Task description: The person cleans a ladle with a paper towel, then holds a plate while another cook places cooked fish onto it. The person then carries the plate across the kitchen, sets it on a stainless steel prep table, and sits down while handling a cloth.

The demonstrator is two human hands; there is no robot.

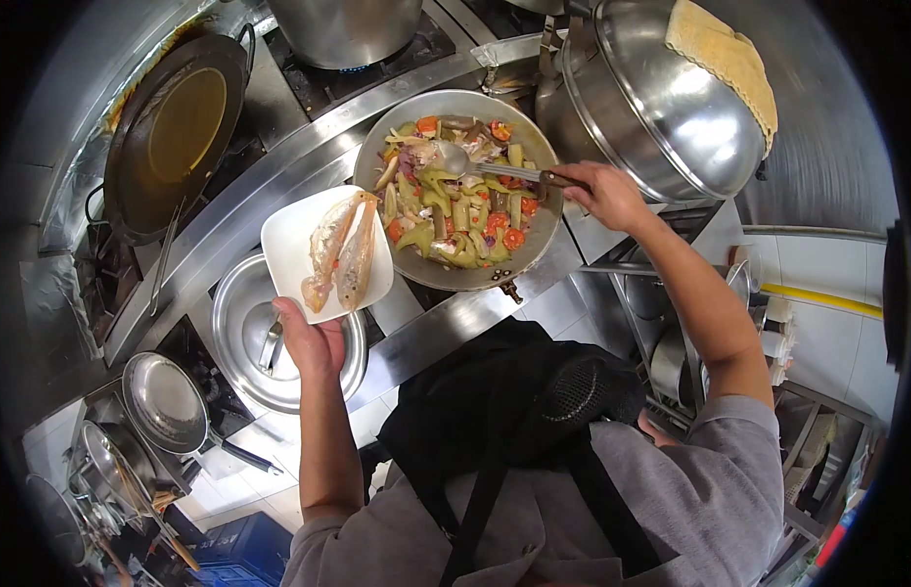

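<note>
With its fingers closed on the rim, my left hand [311,338] holds a white square plate [281,230] beside the big pan. Two pieces of fish [340,249] lie side by side on the plate. My right hand [612,196] grips the dark handle of a metal serving spoon [454,158]. The spoon's bowl rests among chopped vegetables [465,210], green, orange and red, in a wide round pan [416,274]. Under the plate, partly covered by it, stands a steel basin [230,338] with a metal utensil handle [271,347] in it.
A large wok [128,196] with brownish liquid sits at the left. A steel pot [348,29] stands over a blue flame at the back. A domed steel pot [661,108] with a yellow cloth [722,59] is at the right. A frying pan [166,401] lies lower left.
</note>
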